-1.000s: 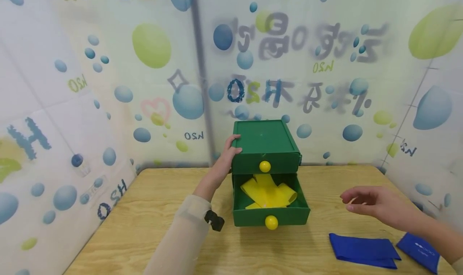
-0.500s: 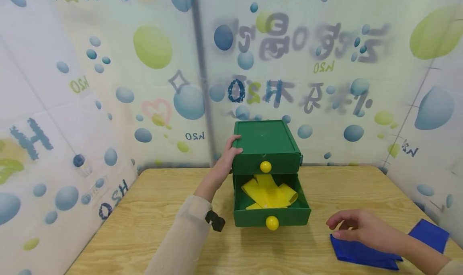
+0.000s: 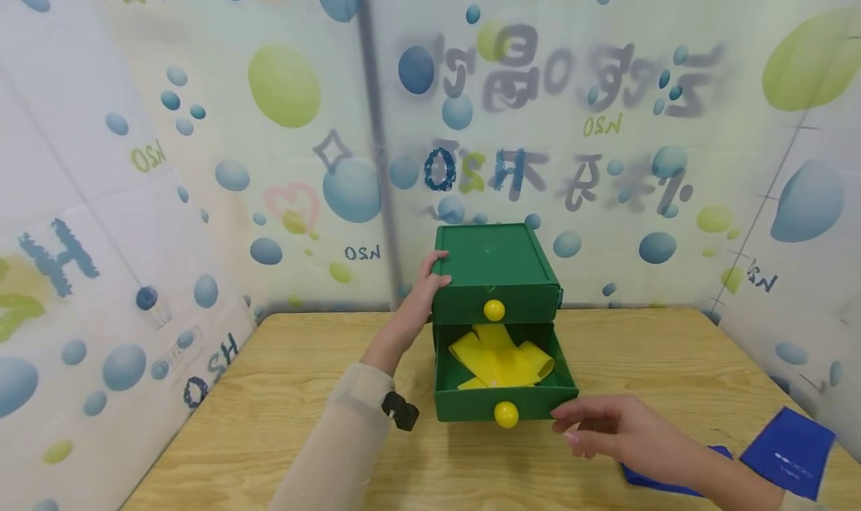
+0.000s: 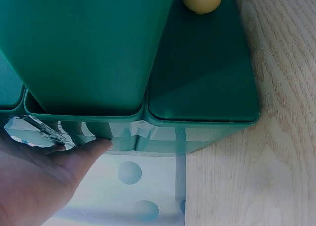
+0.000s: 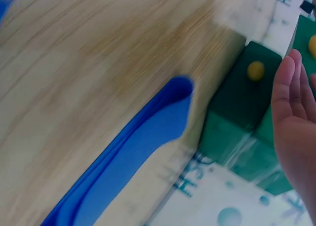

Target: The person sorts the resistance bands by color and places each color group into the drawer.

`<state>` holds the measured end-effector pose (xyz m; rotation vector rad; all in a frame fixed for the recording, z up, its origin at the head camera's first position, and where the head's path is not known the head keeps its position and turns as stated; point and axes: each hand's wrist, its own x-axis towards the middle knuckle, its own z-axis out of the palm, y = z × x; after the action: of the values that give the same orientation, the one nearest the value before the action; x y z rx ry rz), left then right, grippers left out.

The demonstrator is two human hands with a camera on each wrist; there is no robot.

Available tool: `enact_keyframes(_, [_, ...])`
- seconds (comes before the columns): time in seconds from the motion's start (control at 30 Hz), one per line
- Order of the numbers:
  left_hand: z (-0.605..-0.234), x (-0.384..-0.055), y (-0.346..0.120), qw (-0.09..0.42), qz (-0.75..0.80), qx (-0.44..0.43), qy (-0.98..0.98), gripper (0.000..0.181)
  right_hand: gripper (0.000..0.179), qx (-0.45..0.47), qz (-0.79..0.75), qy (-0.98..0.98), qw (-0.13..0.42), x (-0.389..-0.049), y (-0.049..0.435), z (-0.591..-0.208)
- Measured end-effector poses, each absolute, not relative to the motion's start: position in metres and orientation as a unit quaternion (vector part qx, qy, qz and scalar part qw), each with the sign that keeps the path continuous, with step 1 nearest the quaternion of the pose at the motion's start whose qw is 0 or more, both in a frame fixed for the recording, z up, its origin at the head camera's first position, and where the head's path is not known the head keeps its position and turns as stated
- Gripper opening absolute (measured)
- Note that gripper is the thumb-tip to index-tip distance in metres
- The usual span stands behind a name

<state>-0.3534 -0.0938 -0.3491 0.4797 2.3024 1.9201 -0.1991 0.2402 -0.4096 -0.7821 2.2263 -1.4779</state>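
Head view: a backdrop [image 3: 323,85] printed with blue and green spots is hung behind the wood-grain surface [image 3: 282,391]. Near the middle of the back edge of the surface, a green drawer unit [image 3: 491,253] is set upright, its top drawer [image 3: 464,303] closed. Below that, a middle drawer [image 3: 464,406] is pulled out toward the front edge; a closed bottom drawer [image 4: 207,68] is shown beneath it in the left wrist view. The hands are held apart. The upper left edge of the drawer unit is gripped by the left hand [image 3: 418,299], with fingers laid over the top. The right hand [image 3: 627,429] is positioned at the front right corner of the middle drawer, its fingers loosely bent; whether contact is made cannot be told. Toward the front right corner of the surface, a folded blue band [image 5: 153,130] is partly covered by the right forearm [image 3: 726,477], and a blue piece [image 3: 790,455] marked in white is laid just beside it. A yellow band [image 3: 501,358] is contained, loosely folded, in the middle drawer. Yellow knobs [image 3: 506,415] are fitted to the drawer fronts.
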Motion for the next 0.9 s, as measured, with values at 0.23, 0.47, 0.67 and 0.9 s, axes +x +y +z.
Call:
enact_keyframes(0.23, [-0.351,-0.355,-0.094,0.051,0.632,0.157,0.757,0.058,0.046,-0.280,-0.527,0.788,0.148,-0.193,0.203,-0.405])
enact_keyframes(0.47, [-0.352,-0.355,-0.094,0.047,0.628,0.166,0.759,0.059,0.041,-0.292,-0.470,0.830,0.075,-0.190,0.175,-0.403])
enact_keyframes(0.67, [-0.351,-0.354,-0.094,0.047,0.632,0.159,0.757,0.058,0.037,-0.274,-0.457,0.845,0.042,-0.193,0.160,-0.400])
enact_keyframes(0.9, [-0.351,-0.353,-0.095,0.050,0.630,0.160,0.758,0.058,0.033,-0.250,-0.466,0.848,0.034,-0.202,0.157,-0.397])
